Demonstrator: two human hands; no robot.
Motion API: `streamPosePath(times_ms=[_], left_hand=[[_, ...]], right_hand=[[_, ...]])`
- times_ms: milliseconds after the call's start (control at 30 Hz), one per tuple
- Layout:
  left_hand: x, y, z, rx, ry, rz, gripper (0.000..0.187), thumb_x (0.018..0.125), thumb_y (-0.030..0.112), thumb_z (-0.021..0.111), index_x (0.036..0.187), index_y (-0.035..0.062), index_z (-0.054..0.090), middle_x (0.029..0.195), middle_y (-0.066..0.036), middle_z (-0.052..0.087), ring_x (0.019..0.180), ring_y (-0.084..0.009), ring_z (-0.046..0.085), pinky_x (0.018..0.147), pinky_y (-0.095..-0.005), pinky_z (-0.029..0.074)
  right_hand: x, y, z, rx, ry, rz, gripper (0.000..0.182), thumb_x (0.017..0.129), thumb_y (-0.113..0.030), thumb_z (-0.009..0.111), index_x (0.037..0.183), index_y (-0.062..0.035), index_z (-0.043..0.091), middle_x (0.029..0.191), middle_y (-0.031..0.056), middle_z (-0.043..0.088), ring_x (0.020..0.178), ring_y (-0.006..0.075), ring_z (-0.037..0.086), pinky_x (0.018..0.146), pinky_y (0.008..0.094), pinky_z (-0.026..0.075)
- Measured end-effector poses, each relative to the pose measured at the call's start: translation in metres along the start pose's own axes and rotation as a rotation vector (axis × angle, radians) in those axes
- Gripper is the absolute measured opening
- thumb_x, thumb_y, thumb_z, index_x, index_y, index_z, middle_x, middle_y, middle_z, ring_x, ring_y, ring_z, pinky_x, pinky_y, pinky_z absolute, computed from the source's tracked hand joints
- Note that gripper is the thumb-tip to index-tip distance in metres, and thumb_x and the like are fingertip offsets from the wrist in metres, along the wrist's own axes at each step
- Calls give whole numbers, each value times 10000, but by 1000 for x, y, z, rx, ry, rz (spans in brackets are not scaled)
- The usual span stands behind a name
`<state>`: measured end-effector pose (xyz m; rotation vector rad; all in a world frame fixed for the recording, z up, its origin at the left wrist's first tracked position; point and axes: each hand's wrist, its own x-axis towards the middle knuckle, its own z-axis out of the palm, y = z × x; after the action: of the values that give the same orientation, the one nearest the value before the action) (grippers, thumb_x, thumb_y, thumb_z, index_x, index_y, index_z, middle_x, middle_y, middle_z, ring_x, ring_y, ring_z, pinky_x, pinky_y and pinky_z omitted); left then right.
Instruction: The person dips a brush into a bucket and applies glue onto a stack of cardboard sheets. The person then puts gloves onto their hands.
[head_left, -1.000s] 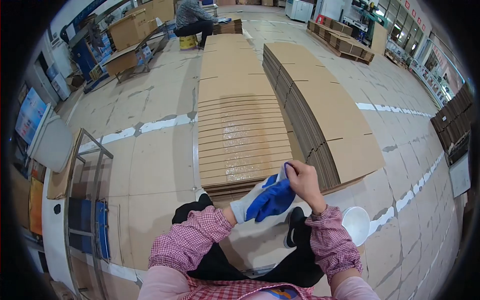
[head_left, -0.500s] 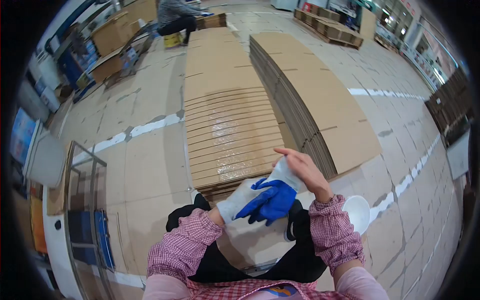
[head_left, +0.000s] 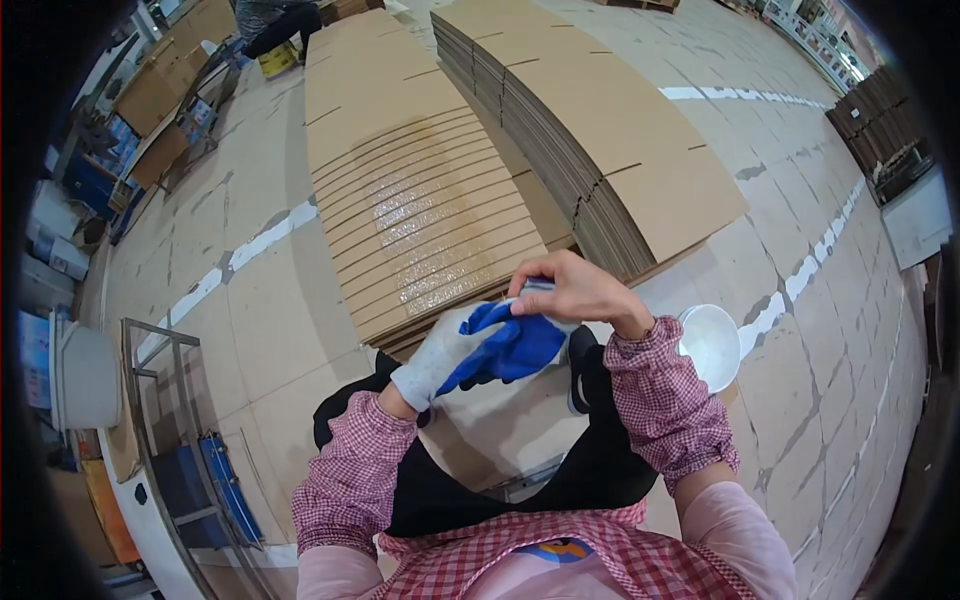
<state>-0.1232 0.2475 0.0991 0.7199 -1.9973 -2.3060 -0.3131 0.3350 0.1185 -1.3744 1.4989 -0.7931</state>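
Brown cardboard, long flat stack (head_left: 360,80), lies on the tiled floor in front of the person; near part staggered in narrow steps, shiny wet-looking patch (head_left: 400,220) on it. Second long cardboard stack (head_left: 600,120) beside it, on the person's right. Grey metal frame (head_left: 160,330) off to the left. Farther back, a co-worker (head_left: 275,25) on a yellow bucket (head_left: 277,62). Round white bowl (head_left: 712,345) on the floor, just beside the right sleeve.

Left hand (head_left: 445,350) wears a white knit glove with blue coating; touches the loose blue-and-white glove (head_left: 530,345). Blue on blue there, can't tell if the fingers are closed. Right hand (head_left: 575,290) is bare, thumb and fingers pinched on the loose glove's pale cuff.

Loose glove sits between the hands, over the gap between the knees, near the stack's close end. Long axis appears to slant from the cuff down toward the left palm; right hand nearest the cuff, left nearest the blue body.
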Motion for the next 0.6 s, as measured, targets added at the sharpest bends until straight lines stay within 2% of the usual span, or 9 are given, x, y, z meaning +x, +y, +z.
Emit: streamPosePath(times_ms=[100,133,233,267,367,467,600], left_hand=[[1,5,-4,-31,-34,-61,304,873,311,543,974,26,570,683,-38,583,480,-77,501,399,-191,352],[0,6,-4,-20,-27,-49,303,874,312,541,967,25,568,678,-40,584,482,-77,505,400,-189,349],[-3,10,-1,-6,-7,-32,302,877,315,537,955,25,564,669,-43,585,484,-77,513,403,-183,344],[-2,11,0,-39,-19,-22,301,877,318,535,945,26,563,668,-41,583,483,-74,501,409,-184,339],[-2,8,0,-119,-41,-25,300,879,324,533,925,28,560,668,-36,580,480,-69,477,422,-184,331],[2,6,-1,17,-1,103,256,883,285,536,906,31,565,631,-6,555,518,-49,446,448,-182,335],[-4,12,-4,20,71,15,274,885,297,531,899,26,566,638,1,558,553,-37,441,470,-173,334]], right_hand=[[0,0,-4,122,130,-1,223,795,-227,643,857,-14,611,771,4,602,717,65,511,668,214,420],[1,-1,-4,118,131,-4,223,795,-227,643,857,-14,611,771,4,602,717,65,511,668,214,420],[0,2,-4,181,341,-3,187,830,-200,585,838,-14,603,763,-11,585,685,61,503,622,213,427],[0,2,-3,185,336,2,187,830,-200,585,838,-14,603,763,-11,585,685,61,503,622,213,427],[3,2,-3,526,415,31,209,868,-241,573,942,-49,609,766,6,587,688,62,542,604,191,437],[3,4,-9,700,436,15,232,881,-238,554,995,-40,590,765,7,584,676,73,559,593,194,453],[2,4,-13,879,416,-34,266,887,-220,541,1068,-26,562,783,17,581,704,92,579,627,211,477]])
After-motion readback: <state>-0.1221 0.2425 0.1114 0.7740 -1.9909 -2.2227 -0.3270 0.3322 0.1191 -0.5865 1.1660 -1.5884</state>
